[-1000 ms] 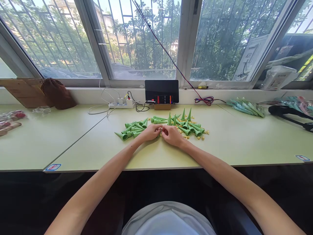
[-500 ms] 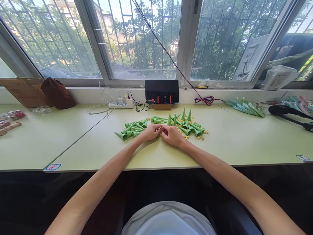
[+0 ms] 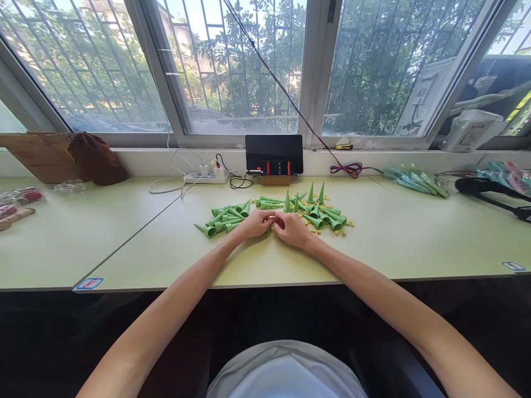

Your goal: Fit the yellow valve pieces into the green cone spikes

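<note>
My left hand [image 3: 258,223] and my right hand [image 3: 291,229] meet at the middle of the pale green table [image 3: 166,249], fingers curled together around a small green and yellow part that is mostly hidden. To the left lies a heap of green plastic cones [image 3: 226,218]. Behind and to the right of my hands is another group of green cones [image 3: 315,209], some standing upright, with small yellow pieces [image 3: 345,228] scattered among them.
A dark tablet with a phone on a stand [image 3: 274,158] leans at the window sill, next to a power strip with cables [image 3: 202,177]. A brown bag [image 3: 98,157] and a cardboard box [image 3: 41,156] sit far left. Teal packets [image 3: 417,180] lie at the right.
</note>
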Demonstrator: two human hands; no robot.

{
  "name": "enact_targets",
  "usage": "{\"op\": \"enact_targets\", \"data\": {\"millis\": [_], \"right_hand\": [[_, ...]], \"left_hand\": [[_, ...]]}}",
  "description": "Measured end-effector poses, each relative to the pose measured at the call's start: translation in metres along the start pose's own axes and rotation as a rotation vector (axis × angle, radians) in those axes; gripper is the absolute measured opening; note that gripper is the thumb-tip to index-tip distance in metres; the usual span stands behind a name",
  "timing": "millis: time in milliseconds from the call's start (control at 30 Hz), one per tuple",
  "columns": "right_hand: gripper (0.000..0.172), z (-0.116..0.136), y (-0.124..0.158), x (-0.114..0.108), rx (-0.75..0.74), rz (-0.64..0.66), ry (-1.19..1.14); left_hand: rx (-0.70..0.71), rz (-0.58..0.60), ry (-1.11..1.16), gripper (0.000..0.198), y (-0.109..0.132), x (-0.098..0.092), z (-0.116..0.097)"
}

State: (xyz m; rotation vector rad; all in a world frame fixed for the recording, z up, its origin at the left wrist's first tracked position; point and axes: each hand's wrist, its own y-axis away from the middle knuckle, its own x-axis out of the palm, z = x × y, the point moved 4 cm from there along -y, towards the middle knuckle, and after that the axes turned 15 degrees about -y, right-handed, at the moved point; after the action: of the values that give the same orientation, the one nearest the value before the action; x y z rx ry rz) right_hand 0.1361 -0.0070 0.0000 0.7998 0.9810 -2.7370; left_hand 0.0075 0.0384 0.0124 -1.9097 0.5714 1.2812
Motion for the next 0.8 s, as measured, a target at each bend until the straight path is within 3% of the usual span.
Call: {"op": "enact_targets", "data": {"millis": [800], "right_hand": [[0.014,0.0021,0.0005,0.0007,-0.035,-0.001,-0.027]], "left_hand": [[0.013,-0.024,-0.011,0.026,-0.0012,0.0037,0.0046]]}}
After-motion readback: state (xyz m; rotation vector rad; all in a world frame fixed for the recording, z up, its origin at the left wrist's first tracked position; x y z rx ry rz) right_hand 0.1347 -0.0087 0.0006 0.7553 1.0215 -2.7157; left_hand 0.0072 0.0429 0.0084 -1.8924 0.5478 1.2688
